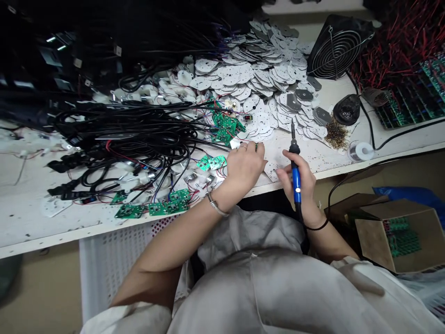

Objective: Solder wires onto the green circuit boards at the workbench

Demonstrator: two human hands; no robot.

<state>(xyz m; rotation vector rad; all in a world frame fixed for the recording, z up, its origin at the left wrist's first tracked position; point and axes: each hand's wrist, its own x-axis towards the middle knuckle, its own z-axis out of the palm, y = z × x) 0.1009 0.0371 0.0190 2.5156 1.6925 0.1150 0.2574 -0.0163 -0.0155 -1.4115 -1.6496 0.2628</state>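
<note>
My right hand holds a blue soldering iron upright, its tip pointing away from me over the bench. My left hand rests at the bench edge with its fingers curled down; whatever they grip is hidden under the hand. Just beyond those fingers lies a cluster of green circuit boards with wires. Smaller green boards sit left of the left hand. Between my two hands, a white perforated plate lies at the edge of the bench.
White plates are heaped at the back. Black cables tangle on the left. To the right are a fan, a dark cup-shaped holder, a solder spool and red-wired boards. A cardboard box stands below.
</note>
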